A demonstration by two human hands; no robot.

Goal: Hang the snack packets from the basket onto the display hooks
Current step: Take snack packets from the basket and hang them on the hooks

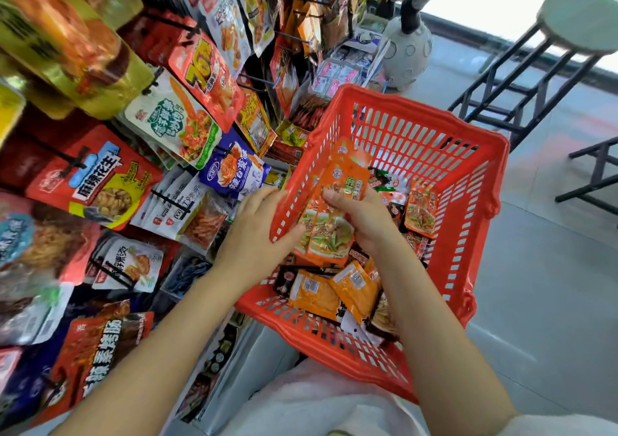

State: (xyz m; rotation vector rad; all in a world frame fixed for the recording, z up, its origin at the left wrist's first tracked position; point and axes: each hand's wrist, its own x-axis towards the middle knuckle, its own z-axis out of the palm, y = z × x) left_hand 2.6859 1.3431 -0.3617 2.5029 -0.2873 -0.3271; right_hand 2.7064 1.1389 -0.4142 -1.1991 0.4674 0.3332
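A red plastic basket (444, 154) sits tilted in front of me, holding several small snack packets. My right hand (364, 218) is inside it and grips a stack of orange packets (329, 231) with a noodle picture. My left hand (257, 235) grips the basket's left wall, thumb inside the rim and touching the same packets. More orange packets (321, 293) lie face down near the basket's front. The display hooks (73, 163) are black prongs on the rack to my left, loaded with hanging snack bags.
The snack rack fills the left side, with a red peanut bag (100, 184) and a blue-white bag (234, 171) close to the basket. A white box (254, 362) stands under the basket. Black stools (535, 61) stand on the grey floor at the right.
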